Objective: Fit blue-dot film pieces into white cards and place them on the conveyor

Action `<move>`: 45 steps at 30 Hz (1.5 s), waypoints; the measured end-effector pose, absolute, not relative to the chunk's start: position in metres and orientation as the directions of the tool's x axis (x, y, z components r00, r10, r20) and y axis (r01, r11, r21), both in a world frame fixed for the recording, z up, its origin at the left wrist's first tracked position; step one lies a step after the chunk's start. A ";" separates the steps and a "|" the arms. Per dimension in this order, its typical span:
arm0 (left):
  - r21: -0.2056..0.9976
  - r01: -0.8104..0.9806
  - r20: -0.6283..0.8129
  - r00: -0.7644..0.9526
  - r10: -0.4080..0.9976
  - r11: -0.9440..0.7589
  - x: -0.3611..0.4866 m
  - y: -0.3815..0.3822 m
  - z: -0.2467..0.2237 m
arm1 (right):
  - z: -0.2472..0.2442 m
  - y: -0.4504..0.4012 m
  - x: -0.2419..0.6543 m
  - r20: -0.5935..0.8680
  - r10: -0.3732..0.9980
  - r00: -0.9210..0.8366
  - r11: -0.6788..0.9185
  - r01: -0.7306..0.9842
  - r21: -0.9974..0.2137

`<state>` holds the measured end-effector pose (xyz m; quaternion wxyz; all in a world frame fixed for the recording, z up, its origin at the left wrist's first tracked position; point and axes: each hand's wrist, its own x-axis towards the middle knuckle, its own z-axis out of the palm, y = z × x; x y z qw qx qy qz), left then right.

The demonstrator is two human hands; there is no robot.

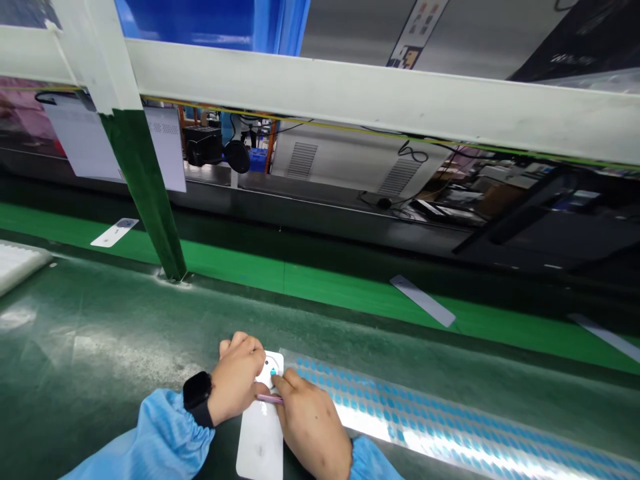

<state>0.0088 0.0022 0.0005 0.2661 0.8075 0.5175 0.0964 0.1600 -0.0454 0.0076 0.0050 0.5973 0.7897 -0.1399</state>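
A white phone back cover [260,440] lies on the green bench in front of me, with a round camera area near its upper end. On that round area sits a small blue sticker [273,373]. My left hand [239,377] is closed at the cover's upper left edge, its thumb lying across the cover. With its fingers closed, my right hand [313,420] holds a thin pink stick-like tool [270,399], whose kind I cannot make out. The right thumb and index finger touch near the blue sticker. To the right stretches a clear sheet of blue stickers [400,407].
Behind the bench runs a green belt [310,277] carrying phone covers, one at the left [115,233] and others at the right [423,301]. A green and white post [145,180] and a white crossbeam [350,87] stand before me. A white stack [20,263] lies far left.
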 end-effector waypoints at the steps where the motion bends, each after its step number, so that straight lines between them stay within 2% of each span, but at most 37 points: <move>1: 0.533 0.780 -0.110 0.448 0.887 -0.328 0.009 0.002 0.000 | 0.008 -0.045 0.160 -0.166 0.944 -0.284 0.246 0.944 -0.218; 13: 0.534 0.779 -0.104 0.446 0.889 -0.329 0.009 0.002 -0.002 | 0.007 -0.044 0.162 -0.170 0.939 -0.298 0.259 0.941 -0.216; 24: 0.507 0.810 -0.171 0.429 0.887 -0.294 0.011 0.003 0.006 | 0.010 -0.044 0.161 -0.159 0.939 -0.306 0.266 0.936 -0.229; 29: 0.533 0.795 -0.153 0.427 0.891 -0.290 0.011 0.003 0.005 | 0.010 -0.045 0.163 -0.182 0.938 -0.296 0.255 0.942 -0.217; 45: 0.526 0.791 -0.121 0.432 0.893 -0.312 0.011 0.001 0.004 | 0.016 -0.039 0.160 -0.222 0.936 -0.273 0.189 0.922 -0.337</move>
